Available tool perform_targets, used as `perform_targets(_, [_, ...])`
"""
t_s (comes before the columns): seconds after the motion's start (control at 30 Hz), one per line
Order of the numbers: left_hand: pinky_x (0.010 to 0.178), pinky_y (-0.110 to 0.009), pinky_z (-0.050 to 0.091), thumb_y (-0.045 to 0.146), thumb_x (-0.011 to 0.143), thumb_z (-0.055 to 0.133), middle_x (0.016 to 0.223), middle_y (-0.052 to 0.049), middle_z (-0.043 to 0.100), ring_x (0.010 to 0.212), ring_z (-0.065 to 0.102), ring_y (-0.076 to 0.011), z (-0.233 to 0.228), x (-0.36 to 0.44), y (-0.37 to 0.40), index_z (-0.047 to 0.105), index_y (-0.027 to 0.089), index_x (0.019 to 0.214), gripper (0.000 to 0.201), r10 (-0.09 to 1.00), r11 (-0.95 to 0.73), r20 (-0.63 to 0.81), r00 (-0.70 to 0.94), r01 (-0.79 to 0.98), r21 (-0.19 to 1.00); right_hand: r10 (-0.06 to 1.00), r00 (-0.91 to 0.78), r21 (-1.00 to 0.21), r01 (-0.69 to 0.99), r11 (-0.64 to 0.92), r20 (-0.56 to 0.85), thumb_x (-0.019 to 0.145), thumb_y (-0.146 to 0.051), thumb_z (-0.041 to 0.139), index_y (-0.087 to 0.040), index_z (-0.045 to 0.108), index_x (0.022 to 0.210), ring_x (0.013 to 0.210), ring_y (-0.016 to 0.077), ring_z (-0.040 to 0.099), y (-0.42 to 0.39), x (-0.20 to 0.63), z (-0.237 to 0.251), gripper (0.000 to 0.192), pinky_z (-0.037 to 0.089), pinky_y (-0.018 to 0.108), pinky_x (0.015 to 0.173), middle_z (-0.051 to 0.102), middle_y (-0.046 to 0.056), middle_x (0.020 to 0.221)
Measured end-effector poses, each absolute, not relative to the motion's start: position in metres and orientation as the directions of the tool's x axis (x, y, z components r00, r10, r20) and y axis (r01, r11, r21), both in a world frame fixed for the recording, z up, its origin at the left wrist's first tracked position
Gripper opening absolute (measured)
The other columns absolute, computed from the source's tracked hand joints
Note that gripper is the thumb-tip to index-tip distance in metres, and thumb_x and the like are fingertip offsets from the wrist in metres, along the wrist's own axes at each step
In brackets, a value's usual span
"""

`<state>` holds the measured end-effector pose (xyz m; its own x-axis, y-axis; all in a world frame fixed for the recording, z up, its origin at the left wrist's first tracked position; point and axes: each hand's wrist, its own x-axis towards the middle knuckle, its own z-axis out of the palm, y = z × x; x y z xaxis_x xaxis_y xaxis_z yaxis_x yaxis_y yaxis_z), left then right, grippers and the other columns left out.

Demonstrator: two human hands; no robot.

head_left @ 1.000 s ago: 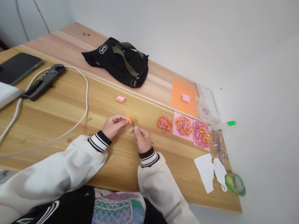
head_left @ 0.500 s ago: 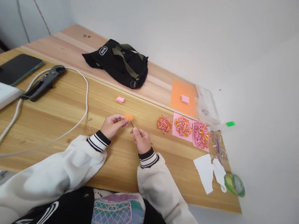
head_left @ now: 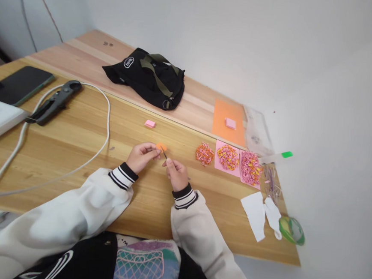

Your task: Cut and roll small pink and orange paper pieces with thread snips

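Note:
My left hand (head_left: 141, 156) is closed in a pinch at the edge of a small orange paper piece (head_left: 162, 146) above the table. The fingers of my right hand (head_left: 177, 174) are wrapped round a thin dark tool (head_left: 164, 153), whose tip lies over the orange piece; its exact kind is too small to make out. A little beyond my left hand lies a small pink block (head_left: 150, 123). To the right of my right hand sits a pile of small orange and pink rolled bits (head_left: 204, 154).
Two more piles (head_left: 227, 157) (head_left: 250, 168) lie on pink squares farther right. An orange sheet (head_left: 220, 116), white paper scraps (head_left: 254, 213) and a green tape roll (head_left: 291, 230) are there too. A black bag (head_left: 152, 79) is behind; a cable (head_left: 108, 120), phone (head_left: 19, 84) and stripping tool (head_left: 58, 103) lie left.
The orange piece has shifted very slightly to the right between my fingers, and the tool's tip shows over it. Both hands are in nearly the same place.

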<state>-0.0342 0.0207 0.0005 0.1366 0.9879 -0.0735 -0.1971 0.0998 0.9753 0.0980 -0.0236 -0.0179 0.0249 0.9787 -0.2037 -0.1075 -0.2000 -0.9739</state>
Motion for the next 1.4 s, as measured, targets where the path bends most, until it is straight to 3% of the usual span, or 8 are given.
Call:
perform_targets(0.47, [0.052, -0.024, 0.041, 0.031, 0.058, 0.068, 0.049, 0.001, 0.059, 0.046, 0.050, -0.0092, 0.0043, -0.0351, 0.0215, 0.058, 0.013, 0.057, 0.020, 0.993, 0.089, -0.075, 0.086, -0.181, 0.979, 0.969, 0.003, -0.962, -0.124, -0.244, -0.246, 0.063, -0.063, 0.055, -0.015, 0.055, 0.063, 0.036, 0.0033, 0.020, -0.0238, 0.0968, -0.0128, 0.048, 0.015, 0.021, 0.037, 0.025, -0.010, 0.040])
perform_targets(1.23, [0.051, -0.024, 0.041, 0.032, 0.057, 0.069, 0.048, 0.001, 0.057, 0.046, 0.050, -0.0096, 0.0029, -0.0337, 0.0196, 0.059, 0.013, 0.057, 0.022, 0.982, 0.087, -0.052, 0.182, -0.187, 0.978, 0.975, 0.033, -0.972, -0.101, -0.214, -0.218, 0.065, -0.060, 0.054, -0.015, 0.054, 0.061, 0.035, 0.0036, 0.022, -0.0234, 0.0979, -0.0166, 0.045, 0.016, 0.021, 0.038, 0.028, -0.009, 0.038])
perform_targets(1.4, [0.050, -0.024, 0.040, 0.032, 0.057, 0.068, 0.047, 0.001, 0.057, 0.045, 0.049, -0.0093, 0.0024, -0.0347, 0.0215, 0.059, 0.014, 0.058, 0.021, 0.990, 0.093, -0.071, 0.125, -0.178, 0.980, 0.950, 0.007, -0.934, -0.183, -0.307, -0.313, 0.062, -0.062, 0.055, -0.016, 0.052, 0.059, 0.033, 0.0025, 0.020, -0.0227, 0.0966, -0.0122, 0.046, 0.013, 0.020, 0.035, 0.026, -0.010, 0.037])
